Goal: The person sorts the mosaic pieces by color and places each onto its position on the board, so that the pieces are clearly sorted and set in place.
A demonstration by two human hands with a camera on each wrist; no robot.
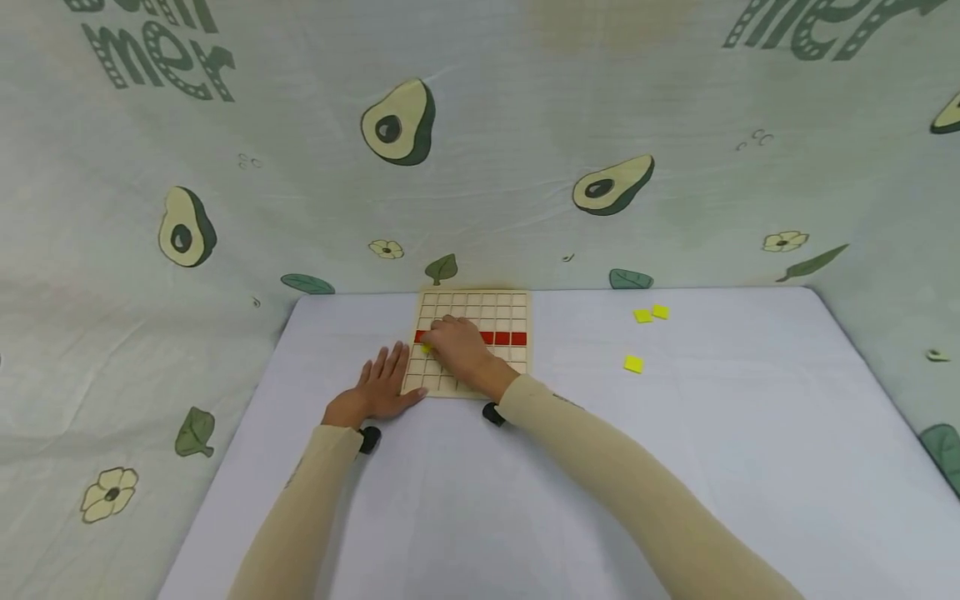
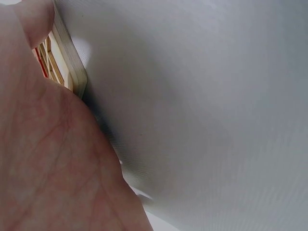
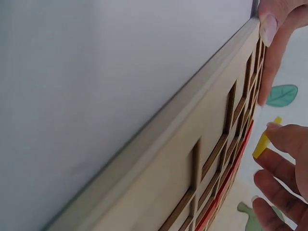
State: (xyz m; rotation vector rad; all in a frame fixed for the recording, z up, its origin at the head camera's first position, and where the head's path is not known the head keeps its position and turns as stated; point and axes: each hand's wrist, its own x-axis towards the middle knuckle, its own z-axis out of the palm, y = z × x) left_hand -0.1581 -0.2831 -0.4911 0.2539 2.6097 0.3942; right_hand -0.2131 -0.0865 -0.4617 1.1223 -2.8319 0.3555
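A pale wooden grid board point(image 1: 472, 302) lies at the back of the table, a row of red square tiles point(image 1: 511, 338) across its middle. Between thumb and forefinger my right hand point(image 1: 462, 350) pinches a yellow square tile point(image 3: 262, 143) just over the board's left side, near the left end of the red row. My left hand point(image 1: 384, 386) rests on the table with its fingers straight and spread along the board's left edge. Its thumb reaches the board's front left corner, as the left wrist view also shows. My right hand and forearm hide part of the red row.
Two yellow tiles point(image 1: 642, 316) lie close together on the white table point(image 1: 720, 467) to the right of the board. Another yellow tile point(image 1: 633, 364) lies nearer to me. Behind the table hangs a cloth point(image 1: 495, 125) printed with avocados.
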